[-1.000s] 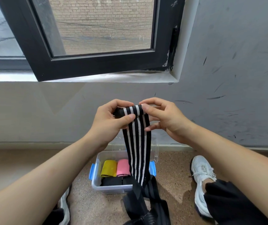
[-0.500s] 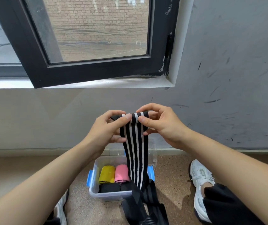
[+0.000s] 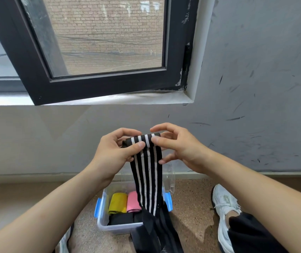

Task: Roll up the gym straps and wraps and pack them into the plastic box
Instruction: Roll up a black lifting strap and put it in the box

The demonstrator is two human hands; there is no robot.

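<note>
Both hands are gripping the top end of a black-and-white striped wrap (image 3: 147,170), held up in front of the wall below the window. The left hand (image 3: 115,154) is pinching the small rolled end from its left side, thumb lying across the front of the stripes and fingers curling over the top. The right hand (image 3: 178,148) is pressing its thumb on the roll's right part, its forefinger arching above the roll; whether that finger is touching the fabric cannot be told, and the other fingers are spreading loosely below.

The rolled portion is lying level between the two hands, only a turn or so thick. From it the rest of the wrap is hanging straight down, stripes running lengthwise, passing in front of the plastic box (image 3: 120,227) and trailing over the box's near right edge onto the floor (image 3: 189,212), where it is bunching in dark folds.

The box is sitting on the speckled floor directly under the hands, clear-walled with blue latches on its left and right sides. Inside it a yellow roll (image 3: 117,201) and a pink roll (image 3: 132,202) are standing side by side, touching, with black rolled pieces (image 3: 120,219) lying in front of them. A clear lid (image 3: 169,181) is leaning behind the box against the wall.

A white sneaker (image 3: 224,207) is resting on the floor to the right of the box, a dark trouser leg (image 3: 252,234) showing above it.
</note>
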